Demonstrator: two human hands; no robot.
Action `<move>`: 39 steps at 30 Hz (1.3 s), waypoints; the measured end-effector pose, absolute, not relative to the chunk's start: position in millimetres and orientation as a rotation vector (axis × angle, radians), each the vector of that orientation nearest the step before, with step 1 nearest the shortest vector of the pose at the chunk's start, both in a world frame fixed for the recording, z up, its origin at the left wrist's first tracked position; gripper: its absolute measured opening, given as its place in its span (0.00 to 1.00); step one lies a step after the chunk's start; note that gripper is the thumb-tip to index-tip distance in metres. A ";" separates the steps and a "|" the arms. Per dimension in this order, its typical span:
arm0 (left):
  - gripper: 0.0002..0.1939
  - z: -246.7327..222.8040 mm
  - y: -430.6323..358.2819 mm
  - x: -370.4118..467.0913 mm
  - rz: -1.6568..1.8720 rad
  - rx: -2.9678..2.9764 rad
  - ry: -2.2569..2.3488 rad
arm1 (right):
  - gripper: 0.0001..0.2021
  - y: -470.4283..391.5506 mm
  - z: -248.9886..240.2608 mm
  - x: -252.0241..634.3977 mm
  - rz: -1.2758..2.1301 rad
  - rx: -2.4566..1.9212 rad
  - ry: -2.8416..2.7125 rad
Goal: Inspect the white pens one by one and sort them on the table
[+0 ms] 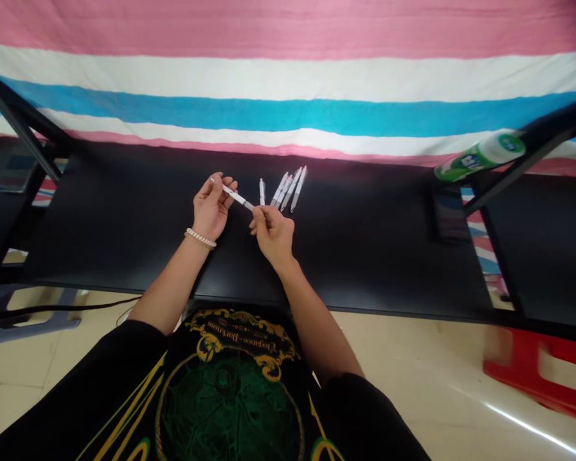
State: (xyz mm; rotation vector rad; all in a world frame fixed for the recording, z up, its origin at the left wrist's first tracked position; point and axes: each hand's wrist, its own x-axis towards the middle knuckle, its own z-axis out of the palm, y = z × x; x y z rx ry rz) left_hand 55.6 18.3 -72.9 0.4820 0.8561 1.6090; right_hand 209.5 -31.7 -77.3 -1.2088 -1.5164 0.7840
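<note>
Between my two hands a white pen [237,197] with a grey grip section is held aslant above the black table [365,250]. My left hand [214,206], with a beaded bracelet at its wrist, pinches the upper-left end between thumb and finger. At the lower-right end, the thumb and fingers of my right hand [272,234] close on the pen and hide its tip. Just beyond my right hand lie several similar white-and-grey pens [288,189] side by side. A shorter white pen piece [262,191] lies to their left, its lower end close to my right hand.
A striped pink, white and blue cloth [288,115] hangs along the table's far side. A green-and-white canister [480,157] stands at the far right by a black metal frame [547,137]. Below right is a red stool [537,371]; a grey stool [33,314] is at left.
</note>
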 end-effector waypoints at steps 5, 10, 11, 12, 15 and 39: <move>0.08 -71.1 19.2 53.9 1.624 0.456 0.892 | 0.17 -31.9 -74.6 211.2 0.792 -1.231 -1.460; 0.10 -69.9 19.3 53.4 1.633 0.458 0.909 | 0.18 -32.0 -73.7 210.0 0.923 -1.214 -1.429; 0.10 -69.7 19.2 53.5 1.637 0.459 0.912 | 0.18 -31.8 -74.0 210.0 0.923 -1.201 -1.425; 0.10 -69.6 18.9 53.8 1.639 0.460 0.915 | 0.18 -31.5 -74.4 210.1 0.920 -1.196 -1.439; 0.10 -69.6 18.2 54.6 1.630 0.463 0.915 | 0.18 -30.8 -75.4 211.4 0.898 -1.239 -1.518; 0.10 -58.3 16.8 56.3 1.545 0.382 0.806 | 0.18 -31.8 -73.7 210.0 0.725 -1.254 -1.812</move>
